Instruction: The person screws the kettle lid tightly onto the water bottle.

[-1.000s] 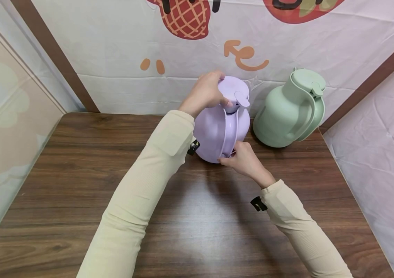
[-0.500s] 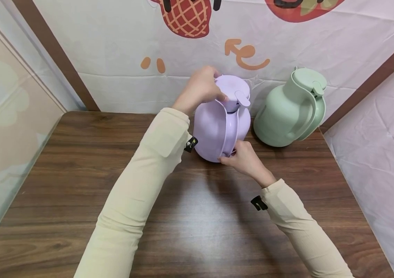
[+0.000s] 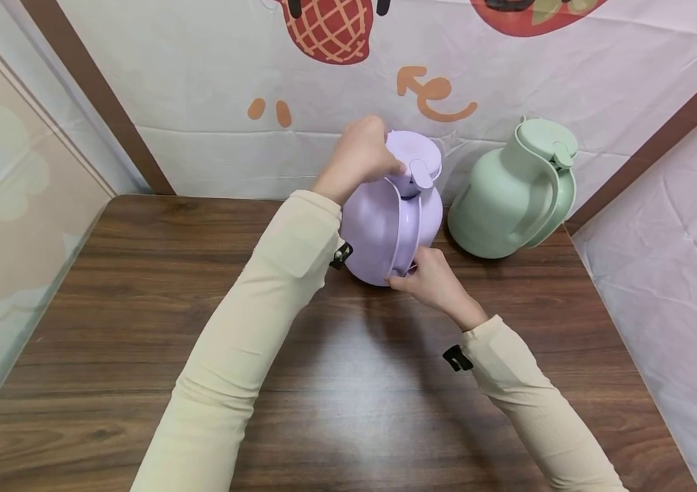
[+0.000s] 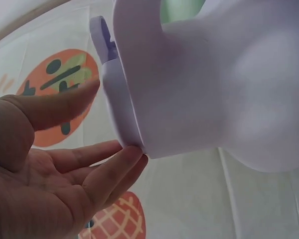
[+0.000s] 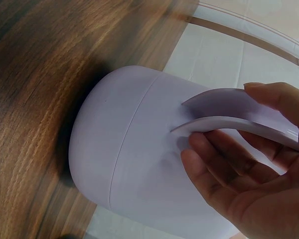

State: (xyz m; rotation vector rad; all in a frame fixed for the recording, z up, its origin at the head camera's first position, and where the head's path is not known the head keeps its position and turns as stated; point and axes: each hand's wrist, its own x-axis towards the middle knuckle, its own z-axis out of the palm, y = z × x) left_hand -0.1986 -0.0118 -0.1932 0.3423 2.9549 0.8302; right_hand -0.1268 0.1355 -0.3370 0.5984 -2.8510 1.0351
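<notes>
Jug (image 3: pixel 368 229): lilac, round-bellied — we see it upright on the table (image 3: pixel 354 383).
Lid (image 3: pixel 411 147): matching lilac — atop the neck.

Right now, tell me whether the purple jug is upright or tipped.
Upright: the purple jug stands base-down on the table, lid on top.

Table (image 3: pixel 158 328): dark brown top, grain running side to side. Lilac jug (image 3: pixel 370 229) stands upright on it, table's back edge just behind that jug. Green jug (image 3: pixel 496 195), also upright, just right of the lilac jug, narrow gap between. Pale glare (image 3: pixel 351 410) well in front of the lilac jug.
</notes>
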